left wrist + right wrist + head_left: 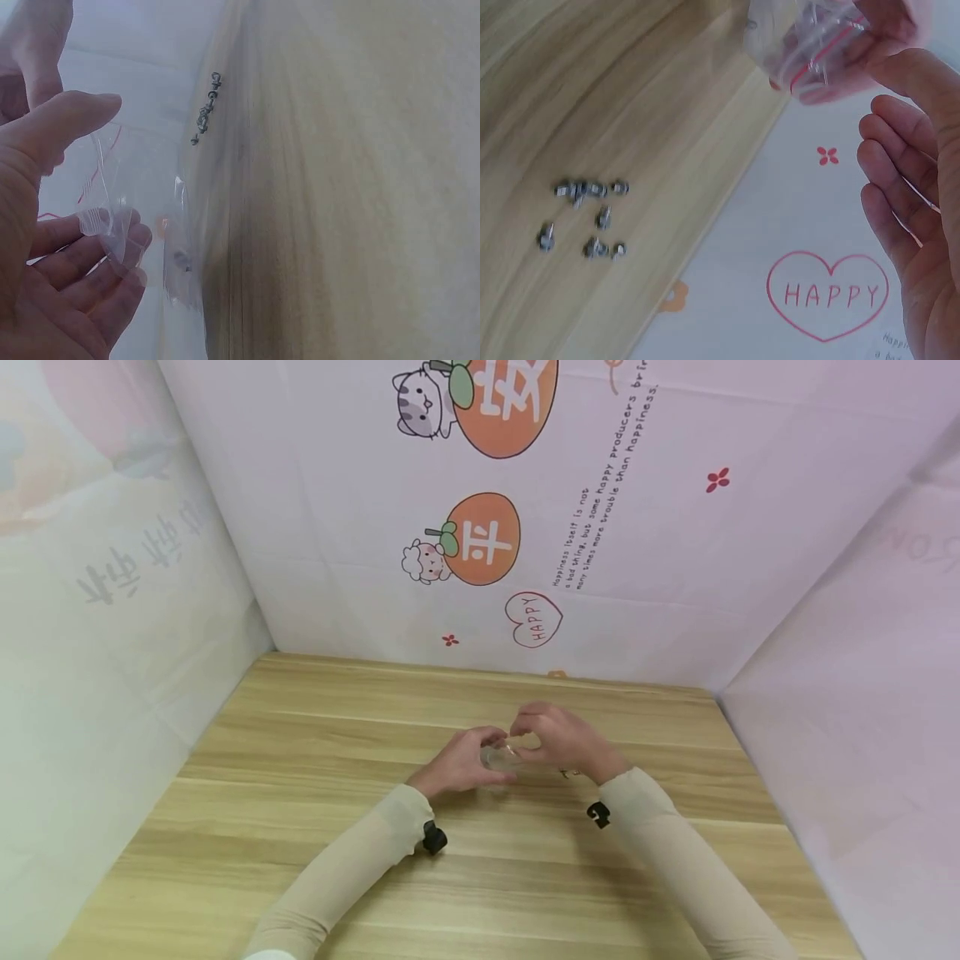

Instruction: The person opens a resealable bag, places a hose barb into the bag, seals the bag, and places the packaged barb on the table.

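A clear zip-lock plastic bag with a red line along its mouth hangs between the two hands, above the table. My left hand holds the bag, its curled fingers behind the plastic and thumb across from them. A small grey piece shows at the bag's lower part. My right hand is beside the bag's mouth. In the right wrist view its thumb lies by the bag, with its loosely bent fingers apart from it. Several small metal screws lie on the table beneath the right hand.
The wooden table meets a white printed cloth wall at its far edge. More cloth walls stand at the left and right. Black wrist-worn devices sit at both cuffs.
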A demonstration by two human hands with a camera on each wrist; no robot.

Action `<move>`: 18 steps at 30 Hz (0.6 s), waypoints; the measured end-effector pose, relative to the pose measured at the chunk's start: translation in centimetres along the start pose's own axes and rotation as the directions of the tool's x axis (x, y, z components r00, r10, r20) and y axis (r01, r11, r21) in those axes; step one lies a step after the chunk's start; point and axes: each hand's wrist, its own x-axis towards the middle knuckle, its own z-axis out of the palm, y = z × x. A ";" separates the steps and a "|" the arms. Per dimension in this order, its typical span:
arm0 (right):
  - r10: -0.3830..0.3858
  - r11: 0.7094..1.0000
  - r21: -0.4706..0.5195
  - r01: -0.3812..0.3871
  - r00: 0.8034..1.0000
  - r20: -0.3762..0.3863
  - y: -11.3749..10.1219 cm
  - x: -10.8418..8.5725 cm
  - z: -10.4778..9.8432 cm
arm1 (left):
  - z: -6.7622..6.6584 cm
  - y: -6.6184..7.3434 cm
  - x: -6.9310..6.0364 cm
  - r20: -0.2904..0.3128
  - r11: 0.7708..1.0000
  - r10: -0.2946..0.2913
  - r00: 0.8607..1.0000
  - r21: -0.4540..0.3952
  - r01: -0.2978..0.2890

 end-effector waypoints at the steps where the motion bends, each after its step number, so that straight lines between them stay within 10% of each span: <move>1: 0.006 1.000 -0.003 -0.006 1.000 -0.002 0.1 -0.2 -0.2 | 0.0 0.0 -0.1 0.000 1.000 -0.008 1.000 -0.003 0.008; 18: 0.110 0.992 -0.061 -0.109 0.994 0.005 1.7 -4.3 -1.4 | 0.3 0.3 0.0 -0.001 1.000 -0.016 1.000 -0.025 0.016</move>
